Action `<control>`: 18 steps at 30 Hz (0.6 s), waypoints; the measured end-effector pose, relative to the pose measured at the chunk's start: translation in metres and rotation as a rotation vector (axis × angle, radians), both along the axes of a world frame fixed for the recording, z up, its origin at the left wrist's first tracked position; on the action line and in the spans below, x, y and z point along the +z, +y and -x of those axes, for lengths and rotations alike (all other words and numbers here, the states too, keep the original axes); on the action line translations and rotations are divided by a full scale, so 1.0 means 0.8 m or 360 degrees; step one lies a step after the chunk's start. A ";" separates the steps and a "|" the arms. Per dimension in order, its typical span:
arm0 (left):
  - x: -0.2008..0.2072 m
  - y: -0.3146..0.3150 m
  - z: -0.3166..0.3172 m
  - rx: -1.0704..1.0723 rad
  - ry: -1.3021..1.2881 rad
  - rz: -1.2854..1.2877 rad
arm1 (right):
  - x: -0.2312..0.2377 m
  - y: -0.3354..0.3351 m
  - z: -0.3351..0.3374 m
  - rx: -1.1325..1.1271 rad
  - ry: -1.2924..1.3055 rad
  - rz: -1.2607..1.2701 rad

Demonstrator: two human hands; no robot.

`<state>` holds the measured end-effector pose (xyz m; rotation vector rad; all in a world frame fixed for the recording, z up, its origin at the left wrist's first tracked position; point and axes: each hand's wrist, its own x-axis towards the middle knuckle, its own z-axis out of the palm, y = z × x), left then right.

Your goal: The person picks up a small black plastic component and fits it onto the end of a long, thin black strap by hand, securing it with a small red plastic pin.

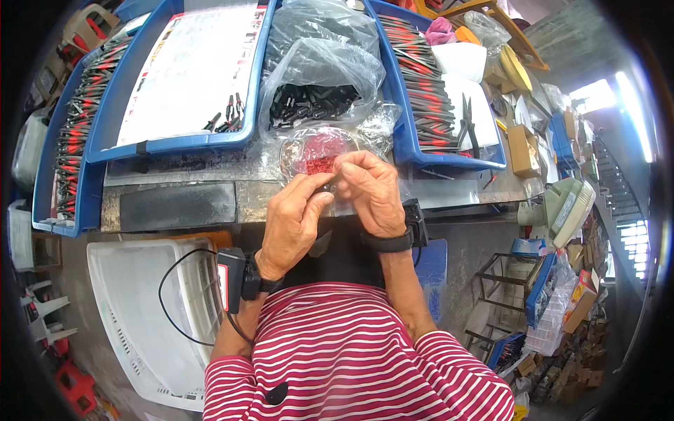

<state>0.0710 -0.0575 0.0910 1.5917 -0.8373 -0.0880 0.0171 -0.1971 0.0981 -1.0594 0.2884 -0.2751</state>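
Note:
My left hand (291, 217) and my right hand (370, 191) meet over the near edge of the workbench, their fingertips pinched close together. Something small and dark shows by the left fingers; its kind is too small to tell. Just beyond the fingertips are small red pieces (319, 163) in a clear plastic-lined holder, partly covered by my hands. Behind that, a clear plastic bag (323, 59) lies open toward me with many small black parts (309, 105) inside.
Blue trays flank the bag: one (98, 151) with white paper and a few black-red pieces, another (456, 163) with rows of black-red pieces and black pliers (468, 126). A third tray (43, 203) stands far left. White crates (119, 316) sit below the bench (249, 203).

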 end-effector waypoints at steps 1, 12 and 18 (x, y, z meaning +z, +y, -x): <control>0.000 0.000 0.000 -0.0002 0.0014 0.0014 | 0.000 0.000 0.000 0.0000 0.0001 0.0000; 0.002 0.003 0.000 0.0028 -0.0001 0.0015 | -0.004 0.000 0.001 0.0045 -0.0016 0.0021; 0.000 0.002 0.003 0.0082 0.0018 -0.0068 | -0.006 0.006 0.000 -0.0002 -0.0037 0.0100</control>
